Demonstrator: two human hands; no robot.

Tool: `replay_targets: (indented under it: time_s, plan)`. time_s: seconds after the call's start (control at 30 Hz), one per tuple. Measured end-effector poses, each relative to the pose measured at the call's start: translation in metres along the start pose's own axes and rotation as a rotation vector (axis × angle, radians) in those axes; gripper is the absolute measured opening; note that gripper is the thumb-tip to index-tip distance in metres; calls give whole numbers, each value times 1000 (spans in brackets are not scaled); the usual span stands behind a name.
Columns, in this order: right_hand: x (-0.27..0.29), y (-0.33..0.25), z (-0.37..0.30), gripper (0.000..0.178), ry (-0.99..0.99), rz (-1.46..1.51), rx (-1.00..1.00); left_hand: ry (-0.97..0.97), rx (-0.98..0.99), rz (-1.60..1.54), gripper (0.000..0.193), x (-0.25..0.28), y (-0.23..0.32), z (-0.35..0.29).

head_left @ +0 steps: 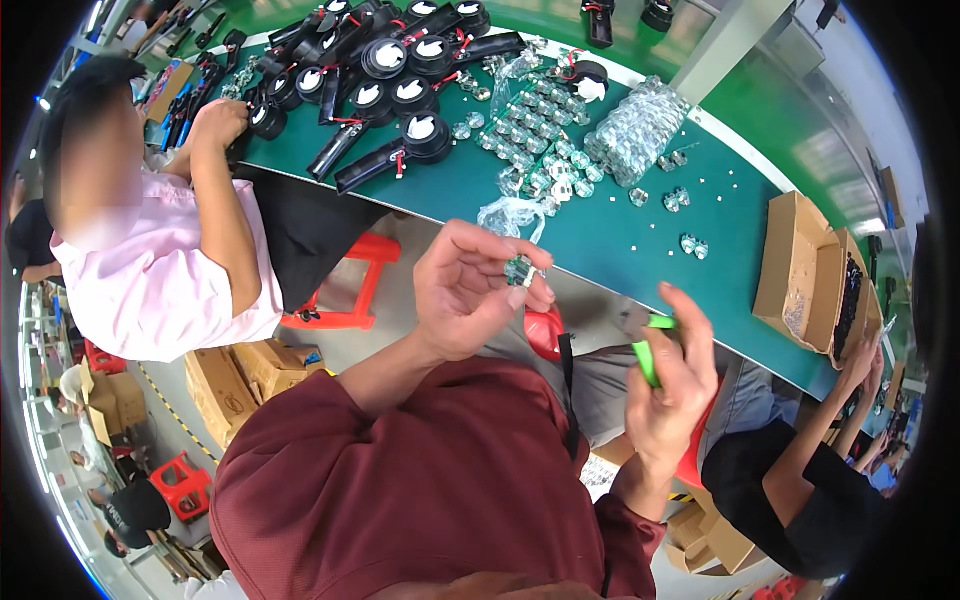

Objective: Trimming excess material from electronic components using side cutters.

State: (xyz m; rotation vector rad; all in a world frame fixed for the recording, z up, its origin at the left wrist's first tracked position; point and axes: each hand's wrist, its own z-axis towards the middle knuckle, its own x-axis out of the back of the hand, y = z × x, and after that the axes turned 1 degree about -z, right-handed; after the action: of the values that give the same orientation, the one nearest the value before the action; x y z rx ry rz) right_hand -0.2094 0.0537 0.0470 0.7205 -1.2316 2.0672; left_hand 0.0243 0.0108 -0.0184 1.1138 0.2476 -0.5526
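My left hand [458, 292] pinches a small green circuit board [518, 271] between its fingertips, just off the front edge of the table. Apart from it, my right hand [672, 395] is wrapped round small green-handled cutters [647, 362]. Their metal head is slightly blurred and points up toward the left, touching nothing. Beyond my left hand, a heap of similar small boards [555, 180] and a crumpled clear plastic bag [510, 217] lie on the table. More boards [693, 246] lie scattered to the right.
The green table [610, 260] carries black round-headed units [427, 138] and a bubble-wrap bundle [637, 130]. An open cardboard box [797, 260] stands right, beside a person in black [800, 500]. A person in pink [170, 260] sits left, near a red stool [365, 280].
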Motion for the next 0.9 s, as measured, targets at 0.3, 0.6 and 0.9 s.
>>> replay_targets:
  time_s: [0.3,0.6,0.9]
  plan:
    - [-8,-9,4,31,-152,-36,73,-59,18,45,33,-3,3,-2]
    - [-2,-11,5,33,-197,-111,76,-164,2,166,33,-2,5,-3]
    - [-2,-10,5,38,-178,-150,129,-191,-17,194,34,-5,4,-2]
